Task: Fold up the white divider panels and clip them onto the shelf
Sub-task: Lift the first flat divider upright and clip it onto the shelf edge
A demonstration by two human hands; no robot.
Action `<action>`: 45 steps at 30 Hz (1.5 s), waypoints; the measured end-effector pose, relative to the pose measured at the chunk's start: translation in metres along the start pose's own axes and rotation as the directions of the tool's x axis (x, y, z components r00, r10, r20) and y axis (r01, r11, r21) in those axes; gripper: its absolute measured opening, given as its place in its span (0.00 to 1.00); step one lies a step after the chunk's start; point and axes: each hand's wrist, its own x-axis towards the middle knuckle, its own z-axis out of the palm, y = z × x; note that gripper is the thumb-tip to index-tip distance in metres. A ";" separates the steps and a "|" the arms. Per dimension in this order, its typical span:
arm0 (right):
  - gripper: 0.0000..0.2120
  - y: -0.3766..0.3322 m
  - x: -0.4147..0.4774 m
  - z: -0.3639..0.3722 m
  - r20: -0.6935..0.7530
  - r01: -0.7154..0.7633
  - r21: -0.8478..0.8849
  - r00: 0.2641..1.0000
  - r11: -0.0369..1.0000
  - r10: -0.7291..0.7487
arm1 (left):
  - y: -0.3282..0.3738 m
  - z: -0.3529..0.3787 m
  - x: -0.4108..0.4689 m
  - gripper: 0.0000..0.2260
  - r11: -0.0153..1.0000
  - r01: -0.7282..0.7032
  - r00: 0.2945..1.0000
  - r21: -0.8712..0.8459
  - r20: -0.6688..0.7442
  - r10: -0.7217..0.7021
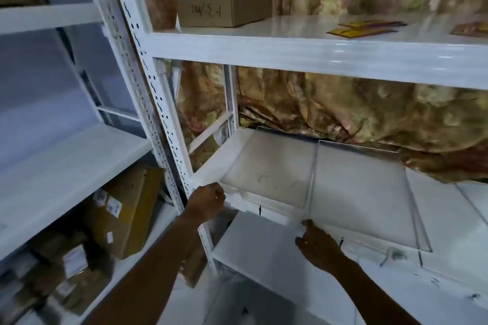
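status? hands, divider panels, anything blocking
Left hand gripping the shelf's front-left corner. Right hand pinching the front lip at the panel seam. Divider panels lying flat on the shelf, not yet folded up. Nothing in the way.

Divider panels [317, 179]: translucent white plastic sheets, joined side by side along raised seams, lying flat on the middle shelf; faint dark scuff marks on the left one.
Left panel: its near left corner sits at the shelf's front edge beside the perforated upright.
Middle panel: wider, reaching from the centre seam to a second seam on the right.
Front flap: a narrow strip along the near edge, folded down over the shelf's front lip.
Shelf [396, 274]: white painted metal, glossy, with small black marks along its front edge.
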 end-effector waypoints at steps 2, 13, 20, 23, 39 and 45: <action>0.30 -0.002 0.010 -0.004 -0.012 -0.001 0.043 1.000 0.999 0.002 | -0.003 0.000 0.007 0.11 1.000 -0.007 0.998 0.018 0.056 0.006; 0.32 -0.024 0.052 -0.008 -0.062 -0.193 0.013 0.979 0.981 0.194 | -0.024 0.031 0.073 0.14 0.993 -0.088 0.986 -0.083 0.134 0.099; 0.27 -0.042 0.064 0.006 -0.153 -0.364 0.113 0.913 0.925 0.378 | -0.043 0.055 0.109 0.21 0.969 -0.236 0.951 -0.072 0.187 0.245; 0.25 -0.049 0.066 0.014 -0.185 -0.428 0.187 0.869 0.884 0.459 | -0.055 0.067 0.108 0.24 0.930 -0.366 0.925 0.012 0.117 0.363; 0.13 -0.051 0.083 -0.016 0.056 -0.352 0.883 0.737 0.312 0.674 | -0.077 0.085 0.099 0.44 0.838 -0.544 0.838 0.051 0.077 0.540; 0.14 -0.046 0.085 -0.023 0.087 -0.378 0.870 0.748 0.315 0.658 | -0.060 0.073 0.099 0.34 0.897 -0.424 0.905 -0.126 -0.086 0.416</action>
